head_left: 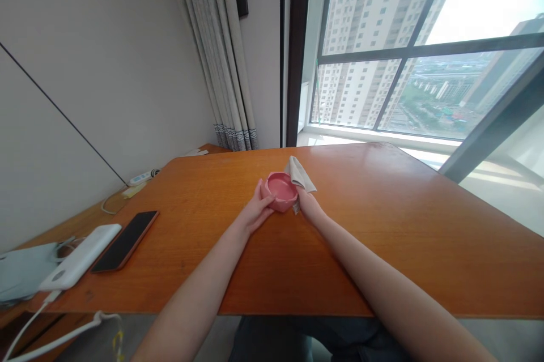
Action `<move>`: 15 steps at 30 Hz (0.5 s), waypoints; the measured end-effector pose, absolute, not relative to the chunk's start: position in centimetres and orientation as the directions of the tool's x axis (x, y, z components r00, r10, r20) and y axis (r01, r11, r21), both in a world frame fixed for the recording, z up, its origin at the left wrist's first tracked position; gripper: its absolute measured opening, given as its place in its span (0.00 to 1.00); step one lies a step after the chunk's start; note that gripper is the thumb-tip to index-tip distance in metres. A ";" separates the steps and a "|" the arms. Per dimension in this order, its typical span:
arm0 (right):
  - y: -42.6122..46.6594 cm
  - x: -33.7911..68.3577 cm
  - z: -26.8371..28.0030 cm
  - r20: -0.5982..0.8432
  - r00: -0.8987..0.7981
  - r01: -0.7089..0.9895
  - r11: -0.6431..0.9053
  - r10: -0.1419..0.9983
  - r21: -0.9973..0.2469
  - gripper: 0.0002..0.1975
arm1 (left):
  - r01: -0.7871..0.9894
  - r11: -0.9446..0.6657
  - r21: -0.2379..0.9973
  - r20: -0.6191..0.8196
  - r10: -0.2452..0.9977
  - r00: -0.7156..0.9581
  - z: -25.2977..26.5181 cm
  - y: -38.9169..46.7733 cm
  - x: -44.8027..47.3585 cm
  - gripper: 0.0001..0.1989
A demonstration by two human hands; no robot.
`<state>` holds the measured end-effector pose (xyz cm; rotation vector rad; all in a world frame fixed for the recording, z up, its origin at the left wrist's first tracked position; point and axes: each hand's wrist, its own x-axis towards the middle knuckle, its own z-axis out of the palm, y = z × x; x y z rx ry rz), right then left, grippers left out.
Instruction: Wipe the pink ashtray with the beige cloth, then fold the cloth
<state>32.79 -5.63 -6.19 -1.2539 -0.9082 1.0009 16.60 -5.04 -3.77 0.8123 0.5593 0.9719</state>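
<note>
Forearms (204,282) extend; left hand (258,207) grips pink bowl (280,186), right hand (310,206) clasps cloth (300,175), apparently wiping; continuing calls for steadiness.

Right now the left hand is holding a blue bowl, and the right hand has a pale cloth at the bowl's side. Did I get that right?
Almost! The bowl is pink, not blue, as the head view shows. The left hand is holding it, and the right hand has a pale cloth at its side.
</note>
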 end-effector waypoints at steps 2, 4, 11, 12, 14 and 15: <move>-6.0 33.0 -5.4 0.026 0.299 -0.091 0.055 0.954 -0.994 0.20 | -0.411 0.371 0.832 -0.097 0.829 0.551 -3.6 -5.1 16.2 0.36; -6.3 33.3 -4.5 0.037 0.241 -0.082 0.058 0.970 -0.995 0.19 | -0.292 0.438 0.850 -0.170 0.754 0.635 -3.5 -5.1 15.9 0.29; -6.7 33.1 -4.1 0.056 0.192 -0.029 0.063 0.980 -0.998 0.18 | -0.268 0.396 0.878 -0.227 0.839 0.495 -3.7 -4.6 16.0 0.23; -6.7 32.9 -4.3 0.061 0.214 -0.021 0.067 0.975 -0.998 0.18 | -0.329 0.373 0.868 -0.201 0.868 0.454 -3.8 -4.5 16.2 0.23; -6.6 32.3 -4.9 0.064 0.227 -0.018 0.070 0.972 -0.997 0.18 | -0.447 0.315 0.837 -0.154 0.920 0.359 -4.0 -4.4 16.6 0.23; -6.6 31.9 -5.2 0.056 0.225 -0.021 0.062 0.973 -0.998 0.18 | -0.493 0.278 0.825 -0.131 0.941 0.311 -4.1 -4.3 16.7 0.23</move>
